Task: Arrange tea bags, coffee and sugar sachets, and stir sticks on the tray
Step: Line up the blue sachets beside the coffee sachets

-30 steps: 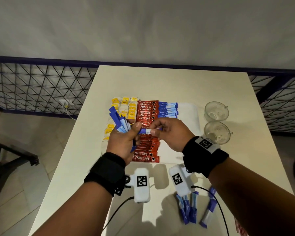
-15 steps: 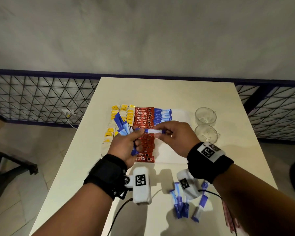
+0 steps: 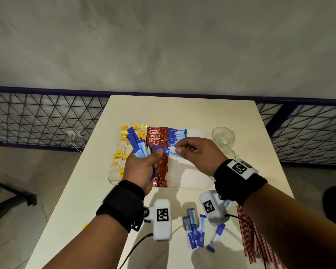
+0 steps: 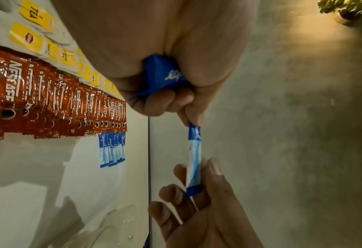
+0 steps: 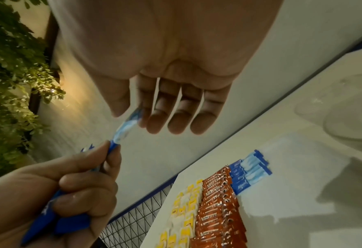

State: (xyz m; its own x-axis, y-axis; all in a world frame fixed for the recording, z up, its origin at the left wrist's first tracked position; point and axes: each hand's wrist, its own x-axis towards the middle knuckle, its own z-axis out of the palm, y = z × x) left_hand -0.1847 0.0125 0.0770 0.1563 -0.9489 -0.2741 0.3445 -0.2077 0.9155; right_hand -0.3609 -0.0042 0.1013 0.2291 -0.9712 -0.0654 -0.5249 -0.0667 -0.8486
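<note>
White tabletop (image 3: 182, 113) fills mid-frame, and on it we see the tray (image 3: 194, 177) with tea bags (image 3: 124, 133), red coffee sachets (image 3: 156, 135) and blue sugar sachets (image 3: 176, 133) in rows. Our left hand (image 3: 142, 167) grips a fan of sugar sticks (image 3: 137, 144). Our right hand (image 3: 198, 154) pinches one sugar stick (image 4: 193, 161), whose other end the left thumb clamps. Stir sticks (image 3: 252, 235) lie lower right.
</note>
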